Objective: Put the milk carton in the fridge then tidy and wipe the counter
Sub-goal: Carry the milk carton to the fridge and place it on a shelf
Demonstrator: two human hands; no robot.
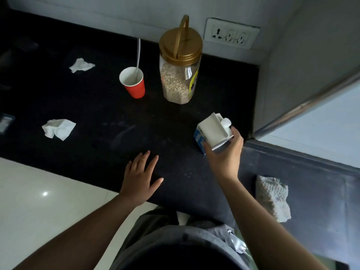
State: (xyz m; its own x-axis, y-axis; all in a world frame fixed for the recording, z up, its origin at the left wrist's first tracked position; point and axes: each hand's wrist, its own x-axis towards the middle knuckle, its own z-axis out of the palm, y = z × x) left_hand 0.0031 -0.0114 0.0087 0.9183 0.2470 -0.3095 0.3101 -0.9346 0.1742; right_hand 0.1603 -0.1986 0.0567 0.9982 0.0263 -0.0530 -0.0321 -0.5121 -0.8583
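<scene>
1. the right hand [224, 158] grips the milk carton [212, 133] from the near side, thumb and fingers curled round its white top, right of the frame's centre
2. the carton is tilted, its cap toward the upper right, over the right end of the black counter [97, 106]; i cannot tell whether its base touches the counter
3. the left hand [140, 180] lies flat with fingers spread and straight on the counter's near edge, holding nothing, at the lower centre of the frame
4. a red cup [134, 84] with a spoon [138, 55] standing in it sits at the upper centre, just left of a clear jar [180, 61] with a gold lid
5. one crumpled tissue [81, 65] lies at the upper left, a second tissue [58, 128] at the middle left, well apart from the hands
6. a folded white cloth [272, 197] rests on the grey surface at the lower right
7. a wall socket [231, 34] sits on the wall behind the jar, at the upper right
</scene>
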